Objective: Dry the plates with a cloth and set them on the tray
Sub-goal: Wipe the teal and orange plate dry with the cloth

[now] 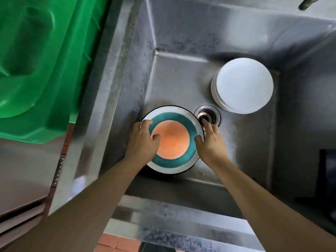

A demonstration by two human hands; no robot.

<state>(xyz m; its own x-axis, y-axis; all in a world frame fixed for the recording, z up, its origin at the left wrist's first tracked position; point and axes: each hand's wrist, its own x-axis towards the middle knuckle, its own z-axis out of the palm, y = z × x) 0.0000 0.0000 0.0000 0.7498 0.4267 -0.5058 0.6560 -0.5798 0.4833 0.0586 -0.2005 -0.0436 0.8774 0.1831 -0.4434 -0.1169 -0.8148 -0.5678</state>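
**Both hands on a painted plate in a steel sink**

The fingers of the left hand (143, 140) curl over the left rim of a round ceramic plate with an orange centre, a teal ring, a white border and a thin black edge (172, 140); the fingertips lie on the teal ring and reach the edge of the orange centre, and the thumb side is hidden beneath the rim. The fingers of the right hand (209, 142) grip the opposite rim: the thumb presses on the white border and teal ring, while the remaining fingers extend past the black edge on the outside of the plate, close to the round metal drain (209, 113). Whether those outer fingers touch the plate's underside cannot be told. Both bare forearms enter from the lower edge of the view.

The plate is face up and lies low in the basin of the rectangular stainless-steel sink (172, 73), toward its near wall; whether it rests on the floor of the basin or is lifted slightly cannot be told. The drain lies just beside the plate's far right rim.

A stack of plain white round plates (243, 86) stands in the far right corner of the basin, apart from the painted plate.

To the left of the sink, a large green moulded plastic tray (36, 60) lies on the worktop (23, 166), its edge reaching the sink's left rim.
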